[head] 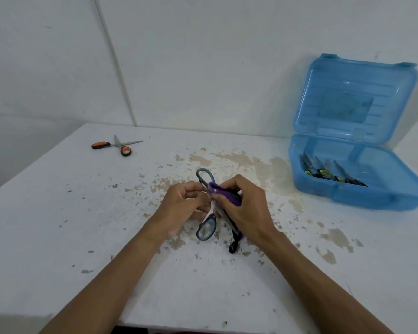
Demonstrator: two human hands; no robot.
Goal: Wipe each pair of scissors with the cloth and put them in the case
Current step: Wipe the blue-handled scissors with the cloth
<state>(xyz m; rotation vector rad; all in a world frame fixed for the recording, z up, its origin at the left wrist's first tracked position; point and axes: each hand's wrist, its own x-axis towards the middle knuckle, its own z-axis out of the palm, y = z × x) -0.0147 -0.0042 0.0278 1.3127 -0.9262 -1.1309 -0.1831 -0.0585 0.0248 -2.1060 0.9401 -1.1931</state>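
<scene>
Left of the open blue case [343, 195], the left hand [181, 204] pinches grey-handled scissors [206, 229] in its fingers. The right hand [247, 209] curls its fingers round a purple cloth [228, 193] pressed on the blades. Orange-handled scissors [118, 146] lie on the surface, much farther left of the case.

The flat white table top [58, 225] was seen mottled with tan patches and dark flecks. The translucent blue hinged plastic case [348, 198] was tinted evenly, and the dark-handled scissors [323, 173] stored inside were marked with lime-green insets. The steel-bladed scissors [117, 145] at far left were handled in orange and black. The held scissors with oval loops [206, 229] were coloured grey-blue, and the small folded purple cloth [227, 195] was seen unpatterned.
</scene>
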